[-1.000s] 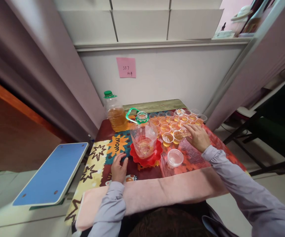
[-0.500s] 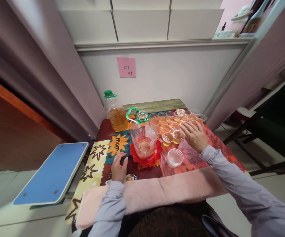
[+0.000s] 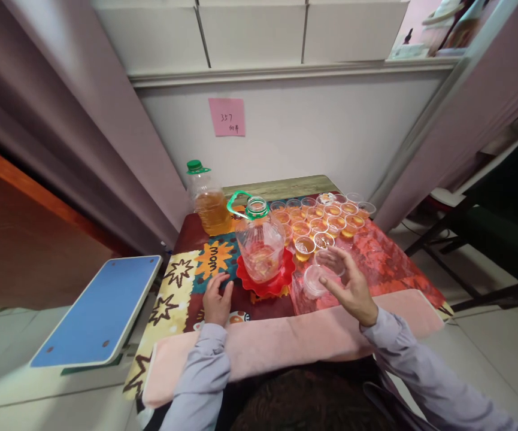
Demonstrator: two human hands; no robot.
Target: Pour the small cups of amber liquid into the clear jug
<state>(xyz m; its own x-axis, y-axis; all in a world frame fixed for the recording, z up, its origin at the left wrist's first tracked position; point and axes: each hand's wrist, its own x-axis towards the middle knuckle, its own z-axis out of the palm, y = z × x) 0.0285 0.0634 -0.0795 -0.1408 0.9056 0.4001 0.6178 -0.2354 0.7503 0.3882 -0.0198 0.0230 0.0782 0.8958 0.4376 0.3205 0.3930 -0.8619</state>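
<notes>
- My right hand [image 3: 351, 286] hangs just above the desk [image 3: 402, 269], fingers [image 3: 330, 281] spread and loosely curled, gripping nothing.
- Just beside those fingertips, on the left, stands an empty clear cup [image 3: 313, 280]; whether they touch it I cannot tell.
- My left hand [image 3: 217, 299] lies flat on the patterned cloth [image 3: 173, 293], fingers relaxed and holding nothing, close to the red saucer [image 3: 285, 276].
- On that saucer stands a clear jug [image 3: 261, 245] with a green neck ring and an open green cap [image 3: 238, 202] hinged to one side; a little amber liquid sits in its bottom.
- The cloth bears the word "mom" in an orange starburst [image 3: 214, 258] just left of the jug.
- Beyond my right hand, rows of small filled cups [image 3: 326, 216] hold amber liquid, packed close together.
- Behind the jug, at the desk's far left corner, a capped bottle [image 3: 205, 202] with a green lid is about half full of the same amber liquid.
- A pink towel [image 3: 294, 341] runs along the near edge of the desk, under both my sleeves.
- On the wall above, a pink note [image 3: 227, 117] reads "357", with two handwritten characters beneath that I cannot make out.
- To the left, off the desk, lies a blue board [image 3: 101, 311].
</notes>
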